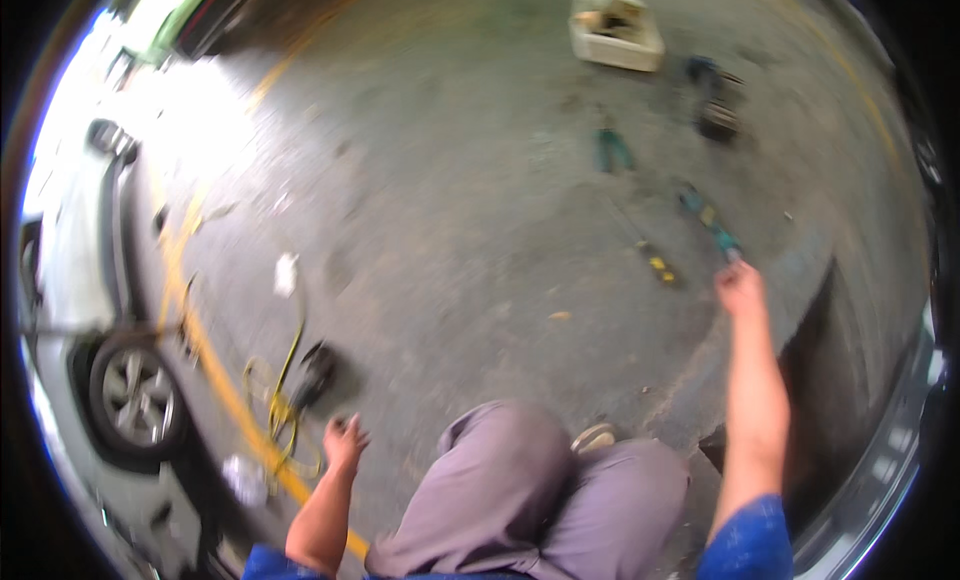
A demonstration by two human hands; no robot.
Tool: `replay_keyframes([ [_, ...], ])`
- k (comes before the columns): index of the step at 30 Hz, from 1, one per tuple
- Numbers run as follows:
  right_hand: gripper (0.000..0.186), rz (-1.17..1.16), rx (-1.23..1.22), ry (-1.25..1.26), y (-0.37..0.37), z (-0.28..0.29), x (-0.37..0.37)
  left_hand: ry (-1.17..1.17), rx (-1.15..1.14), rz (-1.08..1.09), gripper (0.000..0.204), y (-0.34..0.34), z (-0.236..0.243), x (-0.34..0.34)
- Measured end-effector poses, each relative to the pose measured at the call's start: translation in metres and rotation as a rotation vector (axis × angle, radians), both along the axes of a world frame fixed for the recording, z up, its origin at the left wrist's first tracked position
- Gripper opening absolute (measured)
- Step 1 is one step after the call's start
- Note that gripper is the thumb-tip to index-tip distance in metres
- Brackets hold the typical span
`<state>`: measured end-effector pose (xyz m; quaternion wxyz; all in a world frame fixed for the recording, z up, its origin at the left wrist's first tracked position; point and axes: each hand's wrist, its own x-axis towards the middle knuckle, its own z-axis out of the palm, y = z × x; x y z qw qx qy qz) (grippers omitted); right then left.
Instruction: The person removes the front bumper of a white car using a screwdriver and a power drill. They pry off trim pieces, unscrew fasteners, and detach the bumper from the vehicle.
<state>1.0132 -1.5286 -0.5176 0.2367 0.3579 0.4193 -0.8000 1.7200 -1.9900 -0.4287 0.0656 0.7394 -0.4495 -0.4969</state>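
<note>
1. Green tool [712,220], down at the garage floor [450,230], and I have it out ahead on the right, far end angled away to the left; whether it lies flat, I cannot tell from this distance!
2. The right hand [738,283] is at its near end, fingertips meeting it; blur robs me of the detail, so I cannot tell if they are clamped on it or only touching.
3. Across to the other side: the left hand [345,442] hangs with fingers loosely apart, nothing visible in them, near the black power tool [315,373] and its yellow cord [283,415].
4. Technique now! I judge a grip further along the body steadier than one at the very end, where the far end could swing.
5. Traffic close by: the yellow-and-black screwdriver [657,264] lies to the left, so I favour a straight lift over a sideways drag.
6. Further out sit the green-handled pliers [613,152], a dark tool [715,110] and the white tub [622,56], all clear of my fingers.
7. And mind that dark recess [818,340] beside the right forearm [757,400]: a slip could cost me, so a firm thumb pays.
</note>
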Motion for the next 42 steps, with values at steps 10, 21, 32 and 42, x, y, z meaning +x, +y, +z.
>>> replay_keyframes([
  [10,0.022,0.156,0.523,-0.152,0.057,0.322,0.262,0.231,-0.085,-0.815,0.042,0.098,0.285,-0.158],
  [21,0.034,0.645,0.517,0.148,0.034,0.834,0.542,1.065,0.473,-1.463,0.079,0.204,0.514,-0.192],
  [32,0.041,-0.173,0.206,0.568,0.133,0.956,0.903,0.814,1.091,-2.482,0.025,0.385,0.74,-0.013],
  [42,0.096,-0.956,1.215,0.436,0.126,0.92,1.127,1.324,0.536,-2.821,0.023,0.568,0.814,0.262],
])
